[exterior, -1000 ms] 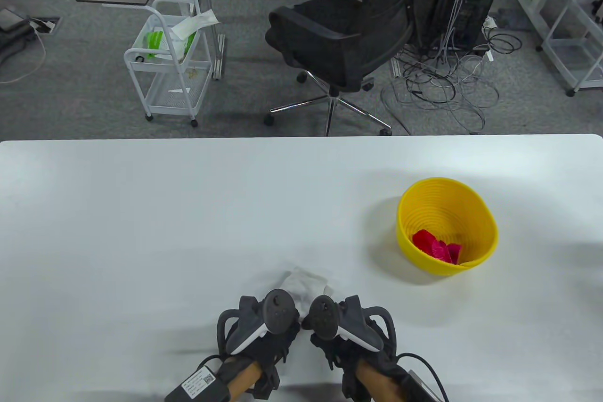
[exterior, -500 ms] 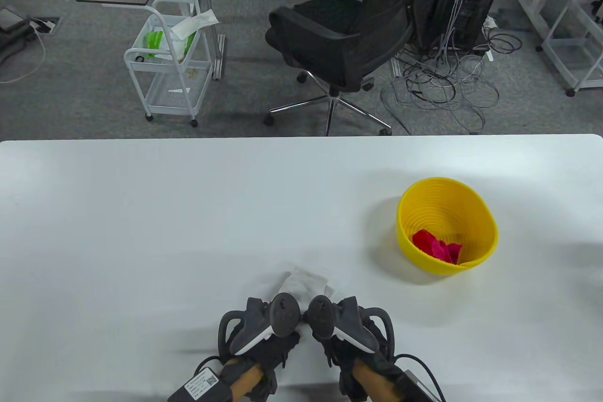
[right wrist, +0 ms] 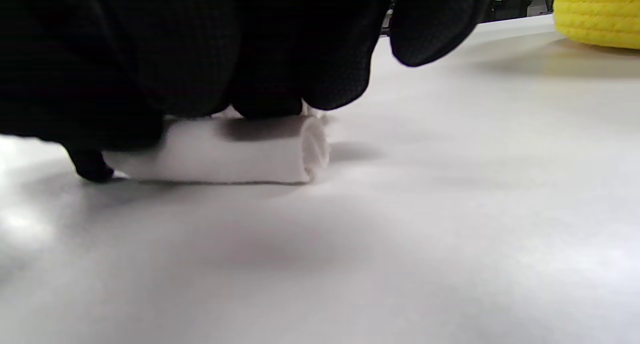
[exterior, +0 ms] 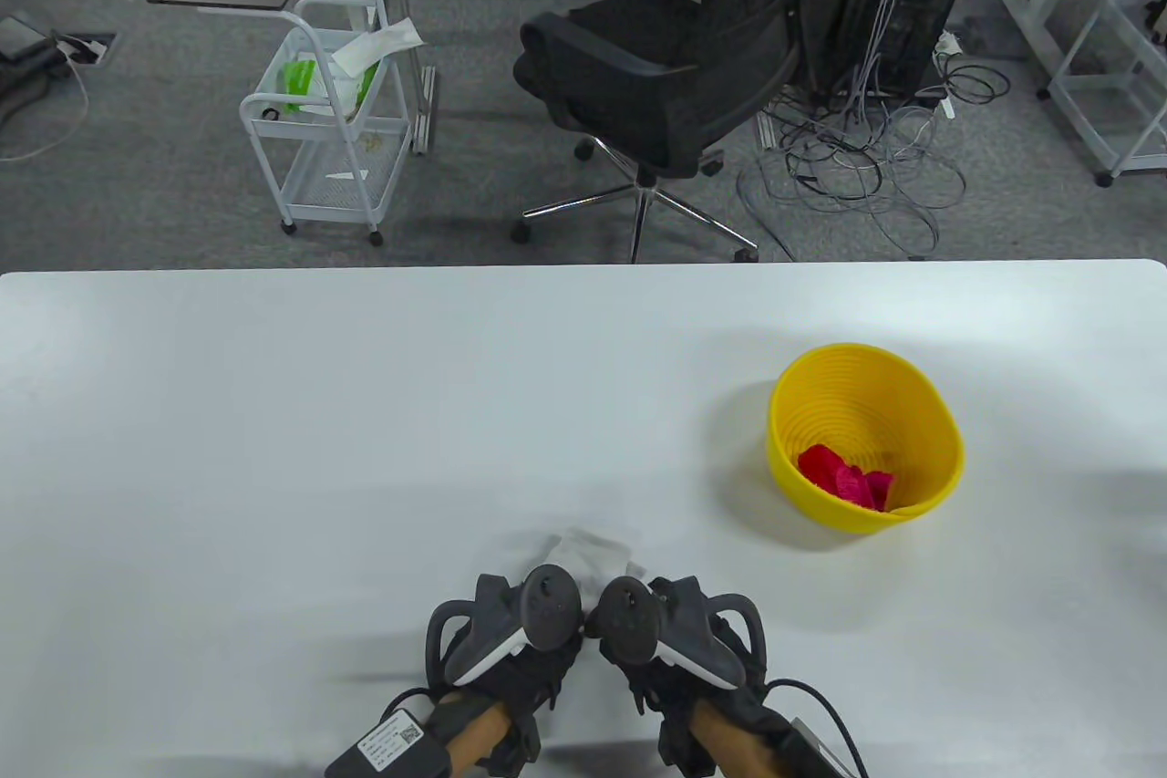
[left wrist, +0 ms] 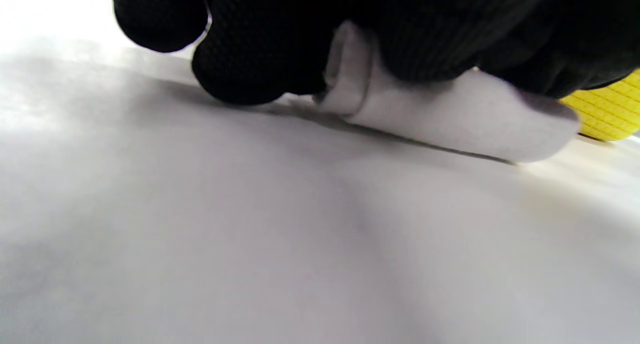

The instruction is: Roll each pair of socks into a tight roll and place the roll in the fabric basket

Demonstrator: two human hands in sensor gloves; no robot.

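White soft sock pair [exterior: 583, 552], half-rolled, is pinned on white tabletop [exterior: 273, 413] at 6 o'clock, axis 9-to-3. Left hand [exterior: 511, 641] & right hand [exterior: 679, 646] are curled over it; unrolled cloth lies twd 12. Yellow ribbed basket [exterior: 948, 440] at 2, nearer right hand.

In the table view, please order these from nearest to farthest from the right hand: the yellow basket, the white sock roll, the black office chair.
1. white sock roll: directly under the right hand, at its fingers.
2. yellow basket: on the table, to the right and farther back.
3. black office chair: on the floor beyond the table's far edge.
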